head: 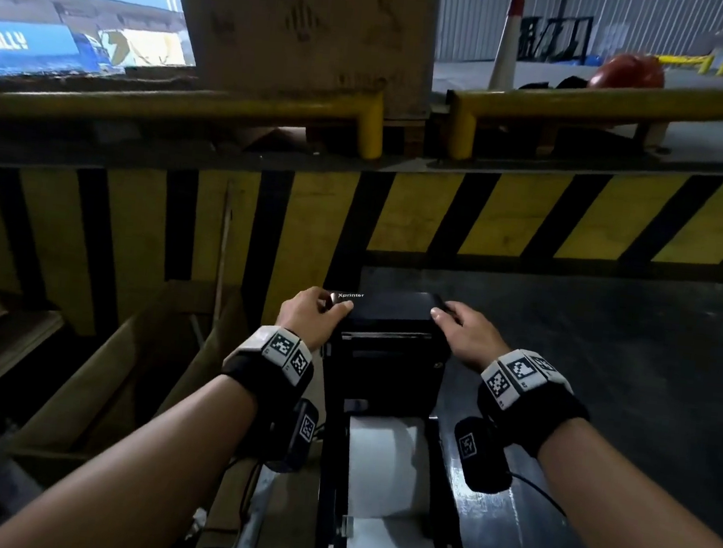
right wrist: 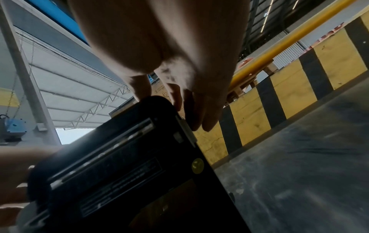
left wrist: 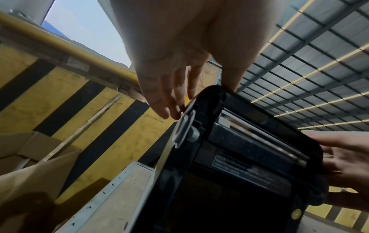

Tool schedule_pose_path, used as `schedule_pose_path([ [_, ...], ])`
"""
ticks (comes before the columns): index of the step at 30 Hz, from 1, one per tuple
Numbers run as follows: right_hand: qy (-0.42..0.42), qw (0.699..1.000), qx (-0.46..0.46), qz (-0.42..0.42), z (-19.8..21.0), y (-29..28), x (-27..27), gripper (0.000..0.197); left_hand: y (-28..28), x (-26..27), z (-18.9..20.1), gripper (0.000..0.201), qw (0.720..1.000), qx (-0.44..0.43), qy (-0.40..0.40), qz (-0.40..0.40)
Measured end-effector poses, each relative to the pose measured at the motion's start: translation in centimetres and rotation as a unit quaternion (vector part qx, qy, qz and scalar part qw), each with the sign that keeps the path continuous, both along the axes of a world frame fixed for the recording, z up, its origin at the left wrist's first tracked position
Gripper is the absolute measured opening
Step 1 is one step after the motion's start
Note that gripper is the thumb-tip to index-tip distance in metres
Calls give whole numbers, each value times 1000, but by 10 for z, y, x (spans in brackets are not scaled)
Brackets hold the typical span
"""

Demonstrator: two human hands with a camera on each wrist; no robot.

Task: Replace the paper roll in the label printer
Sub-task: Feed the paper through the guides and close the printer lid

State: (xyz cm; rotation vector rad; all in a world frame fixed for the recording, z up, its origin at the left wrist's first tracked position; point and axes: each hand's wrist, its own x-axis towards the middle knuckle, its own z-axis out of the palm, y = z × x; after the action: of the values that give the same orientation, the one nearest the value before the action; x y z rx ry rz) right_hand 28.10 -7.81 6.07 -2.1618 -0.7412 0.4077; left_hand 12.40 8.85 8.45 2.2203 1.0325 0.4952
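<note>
**A:** Where am I with the printer (head: 387, 348)?

**B:** I've got both hands on its lid (head: 391, 310), which stands raised. My left hand (head: 308, 313) grips the left top corner, thumb on top beside the logo, fingers down the side. My right hand (head: 467, 336) clasps the right corner the same way. Neither hand is spread wide; both are curled round the lid's edges.

**A:** And the roll?

**B:** The roll (head: 381, 468) lies in the open bay below my wrists, white, between the black side guides, with a sheet of it running toward me. The printer itself sits on a dark bench (head: 606, 389) in front of the striped barrier (head: 535, 212).

**A:** How will that lid handle?

**B:** Rigid plastic, light, hinged, I judge. Smooth and a bit glossy, so I'd keep my fingers on the side edges rather than the flat top. From the left wrist view my fingertips (left wrist: 169, 113) sit just by a grey latch (left wrist: 184, 130) on the side; that tab looks like the part to squeeze or spare, not to lever on.

**A:** Anything delicate?

**B:** The underside shows the print bar and roller (right wrist: 103, 151). I'd keep skin off those. The paper is soft and will crease or tear if pinched hard; better to take the roll by its ends, between the guides, where it's firmest.

**A:** Weight?

**B:** A full roll looks moderately heavy for its size, but an easy one-hand lift, I'd guess.
</note>
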Motion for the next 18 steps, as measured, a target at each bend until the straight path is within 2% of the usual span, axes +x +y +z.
schedule_pose_path([
  [6, -5, 999, 42, -7, -3, -14, -22, 49, -26, -22, -2, 48, 998, -23, -59, 1],
  [12, -9, 993, 116, 4, -15, -69, -70, 46, -65, -77, -23, 54, 990, -57, -120, -49],
  [18, -6, 995, 75, 58, -37, -122, -105, 50, -90, -127, -67, 62, 972, -152, -117, -138],
])
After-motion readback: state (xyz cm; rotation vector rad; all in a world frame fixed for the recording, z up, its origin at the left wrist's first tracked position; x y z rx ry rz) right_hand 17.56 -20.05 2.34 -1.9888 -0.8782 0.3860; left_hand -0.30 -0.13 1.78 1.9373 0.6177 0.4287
